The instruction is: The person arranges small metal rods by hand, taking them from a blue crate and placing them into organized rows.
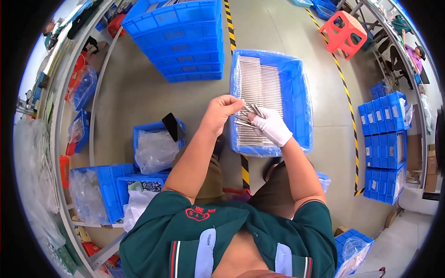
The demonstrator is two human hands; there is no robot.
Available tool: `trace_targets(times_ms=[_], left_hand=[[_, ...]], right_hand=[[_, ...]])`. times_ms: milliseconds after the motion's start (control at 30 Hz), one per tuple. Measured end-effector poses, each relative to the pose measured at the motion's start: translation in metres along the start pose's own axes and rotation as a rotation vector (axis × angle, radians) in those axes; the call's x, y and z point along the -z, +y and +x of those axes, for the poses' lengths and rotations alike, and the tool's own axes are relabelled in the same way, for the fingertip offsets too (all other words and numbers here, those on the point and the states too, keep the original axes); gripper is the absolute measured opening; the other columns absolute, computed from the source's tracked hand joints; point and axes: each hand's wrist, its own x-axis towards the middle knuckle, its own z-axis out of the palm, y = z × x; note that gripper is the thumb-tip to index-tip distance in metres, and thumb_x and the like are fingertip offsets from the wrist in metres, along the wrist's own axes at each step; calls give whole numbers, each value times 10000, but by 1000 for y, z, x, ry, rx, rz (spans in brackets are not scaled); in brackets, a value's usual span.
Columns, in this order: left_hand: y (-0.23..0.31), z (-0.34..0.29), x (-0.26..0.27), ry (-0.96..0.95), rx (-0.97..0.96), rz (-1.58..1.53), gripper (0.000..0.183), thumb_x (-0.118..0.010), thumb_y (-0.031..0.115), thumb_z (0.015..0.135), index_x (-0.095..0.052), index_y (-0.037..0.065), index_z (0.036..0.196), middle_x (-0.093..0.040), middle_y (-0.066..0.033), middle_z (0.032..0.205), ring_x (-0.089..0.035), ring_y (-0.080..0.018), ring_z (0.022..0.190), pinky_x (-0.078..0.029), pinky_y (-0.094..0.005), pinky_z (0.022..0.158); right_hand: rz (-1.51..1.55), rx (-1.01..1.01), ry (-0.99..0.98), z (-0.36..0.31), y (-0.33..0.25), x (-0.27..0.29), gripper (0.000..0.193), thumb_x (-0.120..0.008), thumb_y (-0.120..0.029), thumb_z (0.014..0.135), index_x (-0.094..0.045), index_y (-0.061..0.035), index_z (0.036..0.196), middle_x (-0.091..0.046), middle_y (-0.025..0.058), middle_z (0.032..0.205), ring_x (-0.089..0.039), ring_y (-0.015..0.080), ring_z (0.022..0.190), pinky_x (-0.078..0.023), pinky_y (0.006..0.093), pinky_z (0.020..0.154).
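Note:
In front of me stands a blue plastic crate lined with clear film. Thin silvery metal rods lie in it in two close rows along its left and middle part. Above these rows my right hand, in a white glove with bare fingertips showing, is closed around a small fanned bunch of metal rods. My bare left hand reaches in from the left, thumb and fingers pinched at the ends of the bunch. How many rods the left fingertips hold is too small to tell.
A stack of blue crates stands at the far left. Closer in, a bagged blue bin has a black phone-like slab on it. A red stool and more stacked blue bins are at right. Striped tape marks the floor.

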Motion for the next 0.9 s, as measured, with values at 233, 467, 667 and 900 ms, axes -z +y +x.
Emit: trace_targets(times_ms=[233,467,667,900], left_hand=[[1,1,0,-95,0,40,101,-674,75,753,-637,8,819,-615,-18,749,-520,-77,683,-407,-220,665],[5,1,-1,-156,66,86,112,-673,82,750,-635,1,818,-618,-29,756,-538,-83,713,-416,-222,695],[7,1,-8,-59,-53,92,100,-646,110,787,-629,15,812,-615,-17,764,-530,-79,715,-410,-225,712],[4,1,-6,-159,-18,127,91,-647,91,785,-624,5,806,-611,-15,752,-528,-69,713,-418,-219,685]], right_hand=[[75,-10,-64,-5,4,7,217,-593,-234,836,-577,-17,832,-493,-19,617,-432,63,512,-357,227,466],[221,-45,-94,-11,0,7,227,-579,-263,849,-567,-39,815,-479,-22,612,-407,59,496,-338,217,453],[237,-97,-84,-7,4,10,258,-566,-302,858,-559,-49,808,-466,-25,606,-402,55,496,-327,214,435],[137,-84,-153,-6,5,8,324,-546,-362,861,-548,-54,759,-467,-20,565,-399,60,483,-321,215,436]])
